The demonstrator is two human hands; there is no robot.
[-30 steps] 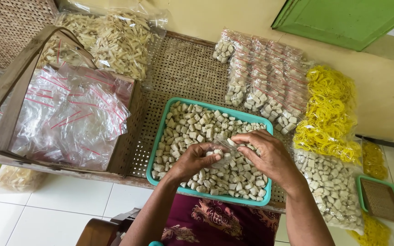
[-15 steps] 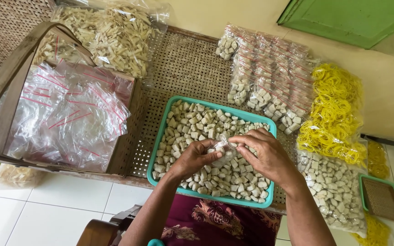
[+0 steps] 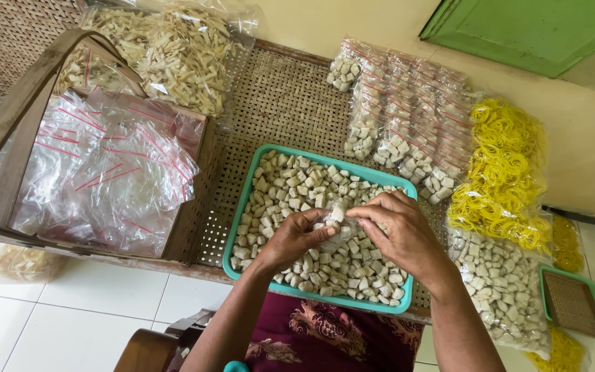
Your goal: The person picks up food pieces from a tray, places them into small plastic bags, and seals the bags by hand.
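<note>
While both hands are kept over the single teal tray (image 3: 241,220), one small clear bag (image 3: 335,224), partly filled with pale cubes, is held between them just above the tray's contents. The tray is filled with loose pale cube-shaped pieces (image 3: 290,196); the pieces are too many to be counted.

The left hand (image 3: 296,238) is curled around the lower part of the bag, fingers closed against it from the left side. The right hand (image 3: 397,231) is set at the bag's top edge, thumb and forefinger pressed together in a pinch on it; the remaining fingers are bent loosely. Whether a piece is held inside that pinch cannot be told.

Beside the tray the following are laid out on one woven mat (image 3: 280,103):
- one stack of filled small packets (image 3: 408,131), arranged in rows beyond the tray, number not countable;
- one heap of yellow rubber bands (image 3: 507,172), to the right;
- one large clear bag of pale cubes (image 3: 504,282), below the bands;
- one wooden basket (image 3: 8,131) holding empty clear bags with red strips (image 3: 105,172), to the left;
- one large bag of pale strips (image 3: 173,52), at the far left corner.
</note>
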